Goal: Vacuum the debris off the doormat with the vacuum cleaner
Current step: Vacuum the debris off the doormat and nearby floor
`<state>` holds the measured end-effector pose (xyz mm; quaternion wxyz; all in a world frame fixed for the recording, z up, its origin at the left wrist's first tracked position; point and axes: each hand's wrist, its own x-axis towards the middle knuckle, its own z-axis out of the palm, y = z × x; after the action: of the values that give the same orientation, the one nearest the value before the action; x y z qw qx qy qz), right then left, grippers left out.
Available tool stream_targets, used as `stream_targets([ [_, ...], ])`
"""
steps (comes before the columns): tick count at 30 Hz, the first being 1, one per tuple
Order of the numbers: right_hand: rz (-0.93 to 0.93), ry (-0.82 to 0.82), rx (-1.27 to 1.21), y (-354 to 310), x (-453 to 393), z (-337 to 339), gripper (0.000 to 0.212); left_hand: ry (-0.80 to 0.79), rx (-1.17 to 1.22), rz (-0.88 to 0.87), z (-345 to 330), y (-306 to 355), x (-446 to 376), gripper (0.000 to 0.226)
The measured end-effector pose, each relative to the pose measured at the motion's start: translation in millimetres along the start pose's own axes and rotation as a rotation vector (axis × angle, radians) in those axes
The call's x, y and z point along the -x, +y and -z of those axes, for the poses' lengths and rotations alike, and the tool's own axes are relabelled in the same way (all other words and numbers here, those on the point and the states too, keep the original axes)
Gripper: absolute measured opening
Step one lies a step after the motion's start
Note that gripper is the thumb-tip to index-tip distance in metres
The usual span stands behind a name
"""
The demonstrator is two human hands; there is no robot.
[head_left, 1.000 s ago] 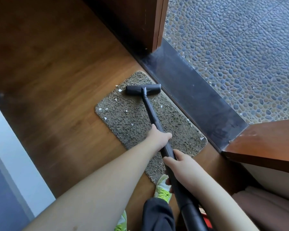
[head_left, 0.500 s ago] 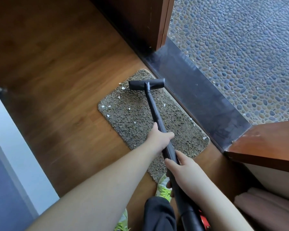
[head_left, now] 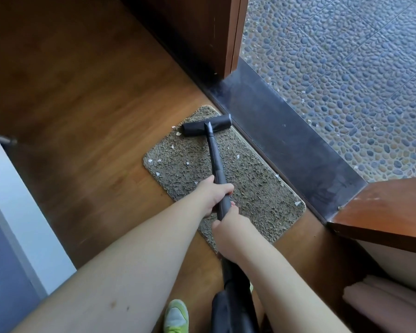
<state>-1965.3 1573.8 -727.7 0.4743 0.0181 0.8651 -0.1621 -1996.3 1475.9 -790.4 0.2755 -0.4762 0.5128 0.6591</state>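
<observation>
We grip the wand [head_left: 217,164] with both hands: left [head_left: 213,197], right [head_left: 228,228]. Nozzle [head_left: 206,125] sits at the mat's [head_left: 255,188] far end. Risk: flakes [head_left: 158,174] left of our fingers, possibly embedded, get missed.

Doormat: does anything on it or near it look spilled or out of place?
Yes. Small white scraps lie scattered over the doormat, mostly left of the vacuum wand. One sits at the near right edge, and a few lie outside on the pebble floor.
</observation>
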Motion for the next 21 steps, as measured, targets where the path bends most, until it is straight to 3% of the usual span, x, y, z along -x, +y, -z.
stream_targets([
  [3,-0.026,-0.062,-0.093,-1,15,12,0.058,0.038,-0.077,-0.011,-9,2,-1,0.04],
  [6,-0.024,-0.112,-0.211,1,34,38,0.055,0.031,-0.068,0.013,-21,5,2,0.073],
  [10,-0.012,-0.142,-0.324,10,55,60,0.027,0.064,-0.105,0.011,-36,6,10,0.096],
  [16,0.024,-0.127,-0.27,36,84,65,0.006,0.058,-0.176,0.025,-51,-15,30,0.11],
  [21,0.017,-0.143,-0.215,59,103,60,0.011,0.001,-0.204,0.082,-66,-49,36,0.124],
])
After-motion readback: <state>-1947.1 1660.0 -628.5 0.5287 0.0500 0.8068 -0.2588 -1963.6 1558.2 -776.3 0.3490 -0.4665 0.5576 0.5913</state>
